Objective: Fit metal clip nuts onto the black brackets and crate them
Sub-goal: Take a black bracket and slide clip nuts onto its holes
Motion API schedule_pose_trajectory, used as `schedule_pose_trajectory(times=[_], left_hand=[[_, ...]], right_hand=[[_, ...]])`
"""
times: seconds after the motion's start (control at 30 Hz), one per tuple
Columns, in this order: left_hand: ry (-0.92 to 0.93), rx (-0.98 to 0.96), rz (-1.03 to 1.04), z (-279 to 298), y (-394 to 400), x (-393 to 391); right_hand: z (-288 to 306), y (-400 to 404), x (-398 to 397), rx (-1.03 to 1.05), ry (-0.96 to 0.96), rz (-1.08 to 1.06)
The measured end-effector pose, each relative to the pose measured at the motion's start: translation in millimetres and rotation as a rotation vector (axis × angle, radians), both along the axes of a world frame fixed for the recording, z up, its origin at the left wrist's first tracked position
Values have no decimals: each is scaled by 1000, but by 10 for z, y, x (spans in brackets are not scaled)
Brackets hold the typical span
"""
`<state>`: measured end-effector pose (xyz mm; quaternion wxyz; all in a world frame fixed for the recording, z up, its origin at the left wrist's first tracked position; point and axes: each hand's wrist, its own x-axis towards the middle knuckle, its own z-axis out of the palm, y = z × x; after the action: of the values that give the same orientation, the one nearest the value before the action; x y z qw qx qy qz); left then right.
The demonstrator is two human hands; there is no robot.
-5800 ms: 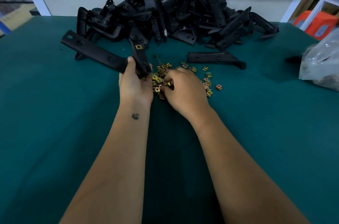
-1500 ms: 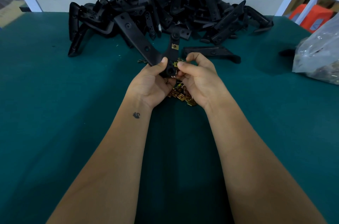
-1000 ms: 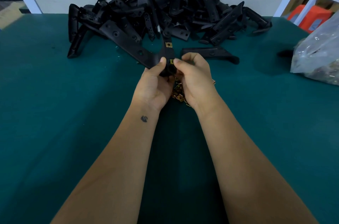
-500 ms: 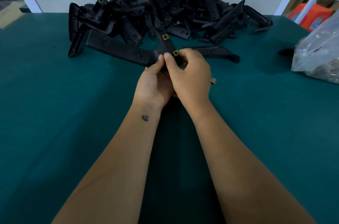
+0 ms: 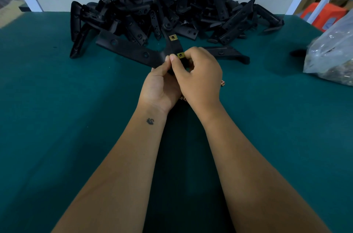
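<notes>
Near the surface's [image 5: 57, 99] far edge, a second clip nut [image 5: 180, 55] has been pressed onto the bracket [image 5: 133, 51], gripped by the left hand [image 5: 160, 85] and pinched by the right hand [image 5: 200, 76]; crating is likely next.

Loose clip nuts [image 5: 222, 82] mostly hidden beneath hands [image 5: 183, 82]

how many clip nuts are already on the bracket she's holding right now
2. One clip nut sits on the far end of the held bracket's short arm; the second clip nut is nearer, at the right hand's fingertips. Others may be hidden under the hands.
</notes>
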<state>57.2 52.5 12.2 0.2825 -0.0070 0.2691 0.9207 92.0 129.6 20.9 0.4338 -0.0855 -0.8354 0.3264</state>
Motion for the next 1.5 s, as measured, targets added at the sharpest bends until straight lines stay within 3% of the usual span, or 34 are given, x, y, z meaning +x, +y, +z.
schedule_pose_trajectory(times=[0.23,0.43,0.53,0.67,0.8,0.93,1.0,1.07,1.23,1.5], left_hand=[[43,-113,38,8,-4,-20],[133,-179,297,39,-93,-158],[175,-198,388,34,-157,-193],[143,-186,402,14,-154,-185],[118,-197,394,39,-127,-151],[103,-393,463,58,-69,-78],[193,-550,541,70,-34,-19],[328,-589,581,79,5,46],[428,-651,521,88,152,161],[432,-564,198,135,551,561]], right_hand=[[1,-14,6,-8,27,9],[22,-7,43,-98,113,-16],[54,9,46,-269,107,42],[71,30,14,-689,8,312],[68,36,13,-809,7,352],[93,115,46,-888,73,293],[119,169,70,-877,103,263],[137,212,108,-883,137,245],[102,373,311,-951,173,151],[162,991,950,-1009,324,-40]])
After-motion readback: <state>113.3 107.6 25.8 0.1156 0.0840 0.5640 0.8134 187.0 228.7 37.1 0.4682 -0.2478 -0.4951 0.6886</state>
